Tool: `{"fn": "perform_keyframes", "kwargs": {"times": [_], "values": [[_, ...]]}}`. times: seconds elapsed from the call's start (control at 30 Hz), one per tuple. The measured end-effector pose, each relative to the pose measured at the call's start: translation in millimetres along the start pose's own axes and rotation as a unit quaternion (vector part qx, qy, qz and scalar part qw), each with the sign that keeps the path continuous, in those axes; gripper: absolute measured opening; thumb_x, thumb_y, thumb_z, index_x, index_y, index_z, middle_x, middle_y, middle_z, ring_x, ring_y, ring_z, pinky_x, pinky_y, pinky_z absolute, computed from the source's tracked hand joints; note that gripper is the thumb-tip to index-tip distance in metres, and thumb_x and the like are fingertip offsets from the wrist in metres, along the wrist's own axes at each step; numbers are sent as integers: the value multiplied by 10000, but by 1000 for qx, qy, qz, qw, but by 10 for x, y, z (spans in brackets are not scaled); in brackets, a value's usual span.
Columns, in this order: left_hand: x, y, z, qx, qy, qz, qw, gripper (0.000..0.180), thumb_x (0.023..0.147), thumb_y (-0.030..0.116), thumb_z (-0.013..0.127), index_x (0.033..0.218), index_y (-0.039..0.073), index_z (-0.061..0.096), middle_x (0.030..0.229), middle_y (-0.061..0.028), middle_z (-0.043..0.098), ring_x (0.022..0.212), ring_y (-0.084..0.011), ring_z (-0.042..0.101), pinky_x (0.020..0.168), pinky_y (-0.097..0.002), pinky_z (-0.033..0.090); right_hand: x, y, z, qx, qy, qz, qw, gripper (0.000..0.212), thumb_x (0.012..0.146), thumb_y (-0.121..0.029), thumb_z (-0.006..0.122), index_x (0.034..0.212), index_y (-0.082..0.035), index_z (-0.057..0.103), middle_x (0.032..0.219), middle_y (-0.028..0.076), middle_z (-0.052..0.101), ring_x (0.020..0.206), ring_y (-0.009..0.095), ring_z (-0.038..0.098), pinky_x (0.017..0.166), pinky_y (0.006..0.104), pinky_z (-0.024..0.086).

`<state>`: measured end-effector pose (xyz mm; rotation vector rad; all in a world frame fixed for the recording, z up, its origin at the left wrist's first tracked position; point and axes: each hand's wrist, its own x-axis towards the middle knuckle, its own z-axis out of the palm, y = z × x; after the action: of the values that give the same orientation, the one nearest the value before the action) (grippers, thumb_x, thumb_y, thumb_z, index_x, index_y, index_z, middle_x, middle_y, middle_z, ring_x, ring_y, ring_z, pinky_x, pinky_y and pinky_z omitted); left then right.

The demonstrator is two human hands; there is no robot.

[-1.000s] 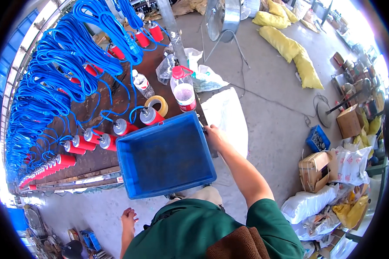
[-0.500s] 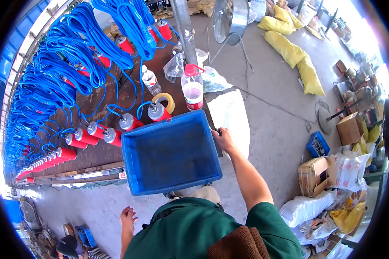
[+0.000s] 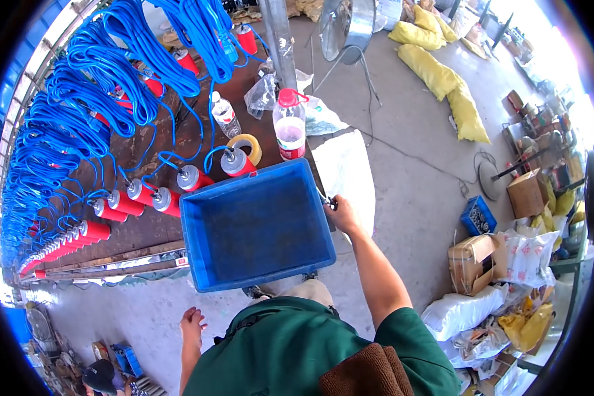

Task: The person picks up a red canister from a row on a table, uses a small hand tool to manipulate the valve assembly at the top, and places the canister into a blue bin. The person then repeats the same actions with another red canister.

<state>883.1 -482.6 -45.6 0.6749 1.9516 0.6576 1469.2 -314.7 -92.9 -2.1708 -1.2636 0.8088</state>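
An empty-looking blue plastic crate (image 3: 257, 228) sits at the near corner of the brown table (image 3: 178, 125), its near side jutting past the edge. Just right of the crate's wall, my right hand (image 3: 343, 216) is closed round a small dark and metallic object, mostly covered by my fingers. My left hand (image 3: 192, 323) hangs low at my left side, fingers apart and loosely bent, with nothing seen in it. Behind the crate lie red cylinders with grey ends (image 3: 237, 163), each on a blue cable. Bundles of coiled blue cable (image 3: 148, 49) rise over the table's far left.
A tape roll (image 3: 246, 148), a small bottle (image 3: 225, 115) and a large red-capped bottle (image 3: 289, 125) stand behind the crate. A metal post (image 3: 278, 43) rises beside them. Right of the table are a white sack (image 3: 350, 175), a fan (image 3: 350, 30) and an open carton (image 3: 472, 264).
The whole view has shifted slightly, so the crate and table appear a little higher and further left. My right hand stays beside the crate; my left stays low.
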Motion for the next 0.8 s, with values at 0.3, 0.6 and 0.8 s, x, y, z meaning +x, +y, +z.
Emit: {"fn": "perform_keyframes", "kwargs": {"times": [0.3,0.6,0.8], "values": [[100,7,-83,-11,30,25,999,497,1006,235,685,1425,-22,613,1248,-136,715,1074,-243,715,789,-396,623,58,130,112,-49,78,-56,994,354,931,-318,772,994,22,693,1006,239,713,969,427,685,898,497,544],[1258,983,-846,-97,145,151,973,471,972,213,748,1406,63,644,1162,-61,724,972,-163,690,742,-353,594,-266,211,-337,211,94,86,969,231,1045,-216,612,1091,-2,685,901,91,700,811,186,732,590,326,528],[2784,2188,-1420,-77,196,200,957,778,872,246,856,1525,22,497,1394,-179,660,1240,-254,660,1055,-399,528,-1222,74,-630,351,94,173,916,132,996,-134,563,1110,-99,619,849,17,627,745,128,663,441,249,408]]}}
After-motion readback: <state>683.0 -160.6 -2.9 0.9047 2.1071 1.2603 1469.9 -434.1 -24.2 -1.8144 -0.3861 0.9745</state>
